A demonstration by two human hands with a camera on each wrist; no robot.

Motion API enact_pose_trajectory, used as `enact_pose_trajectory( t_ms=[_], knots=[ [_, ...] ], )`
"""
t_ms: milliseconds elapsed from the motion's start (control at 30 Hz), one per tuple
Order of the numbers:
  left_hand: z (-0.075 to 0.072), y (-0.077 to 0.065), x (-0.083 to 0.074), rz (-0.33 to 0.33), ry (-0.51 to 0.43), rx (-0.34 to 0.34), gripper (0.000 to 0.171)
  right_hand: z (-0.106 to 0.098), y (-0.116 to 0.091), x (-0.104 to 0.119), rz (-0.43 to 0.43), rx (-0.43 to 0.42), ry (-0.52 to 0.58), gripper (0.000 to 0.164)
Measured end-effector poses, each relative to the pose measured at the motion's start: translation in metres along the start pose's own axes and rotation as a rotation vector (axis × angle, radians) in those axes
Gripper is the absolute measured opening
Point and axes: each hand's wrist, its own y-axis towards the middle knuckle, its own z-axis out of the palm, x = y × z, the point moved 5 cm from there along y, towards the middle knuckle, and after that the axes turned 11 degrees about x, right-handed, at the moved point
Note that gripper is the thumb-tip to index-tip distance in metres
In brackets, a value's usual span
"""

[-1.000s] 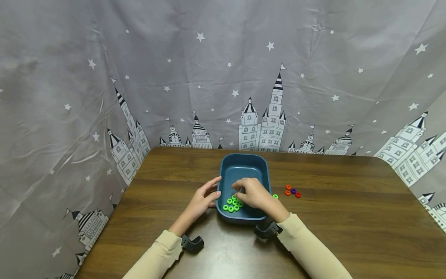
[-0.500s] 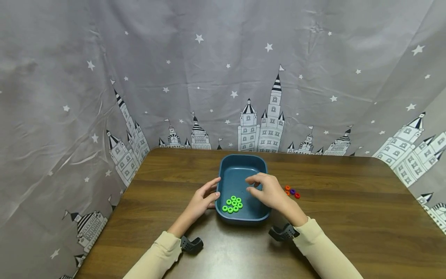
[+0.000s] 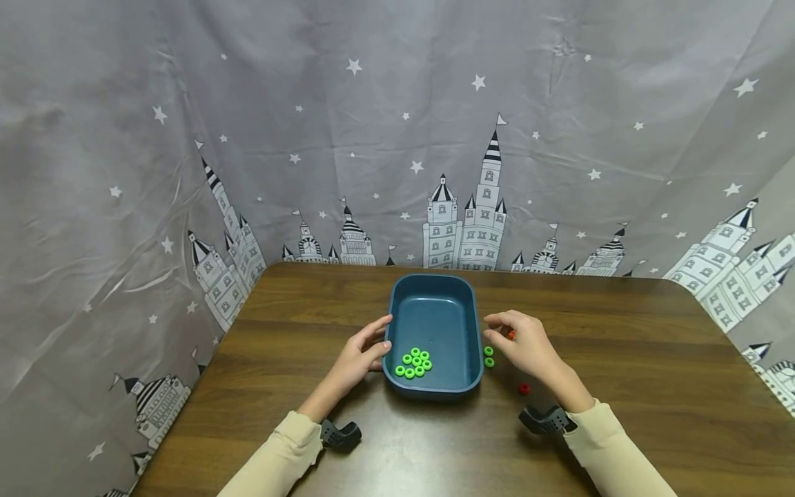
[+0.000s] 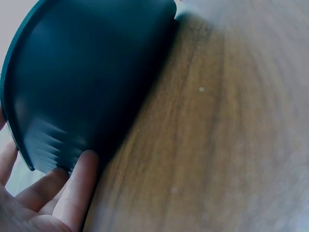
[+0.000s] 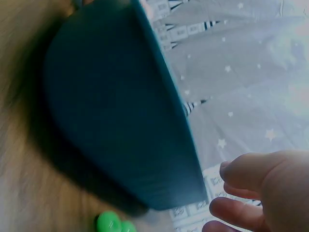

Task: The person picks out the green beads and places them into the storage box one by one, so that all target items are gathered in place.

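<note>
A dark blue tray [image 3: 435, 386] holds several small green rings [image 3: 416, 362] in its near left corner. My left hand [image 3: 357, 355] rests against the tray's left side, thumb at the rim, and in the left wrist view its fingers [image 4: 79, 188] touch the outer wall. My right hand [image 3: 524, 343] hovers just right of the tray, its fingers loosely bent, and nothing shows between thumb and fingertips in the right wrist view. Two green rings [image 3: 488, 357] lie on the table near its fingertips. An orange ring [image 3: 512, 335] is partly hidden by that hand.
A red ring [image 3: 524, 388] lies on the wooden table [image 3: 646, 352], nearer me than the right hand. The tray's wall stands between its inside and the loose rings. A grey castle-print curtain [image 3: 348, 159] hangs behind the table.
My right hand has moved from above the green rings in the tray, over its right rim, to the table on the right. My left hand stays at the tray's left side.
</note>
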Motion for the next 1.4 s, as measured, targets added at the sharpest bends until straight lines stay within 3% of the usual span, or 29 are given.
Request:
enact_pose_trajectory(
  t_ms=[267, 633, 1400],
  knots=[
    [-0.001, -0.001, 0.000, -0.005, -0.005, 0.001, 0.056, 0.003, -0.011, -0.018, 0.069, 0.076, -0.051, 0.019],
    [0.000, 0.001, -0.001, -0.002, 0.000, 0.000, 0.056, 0.021, -0.010, -0.032, 0.085, 0.146, -0.096, 0.021],
    [0.000, 0.000, -0.001, -0.008, 0.010, -0.007, 0.055, 0.035, -0.013, -0.031, 0.048, 0.168, -0.164, 0.018]
  ],
)
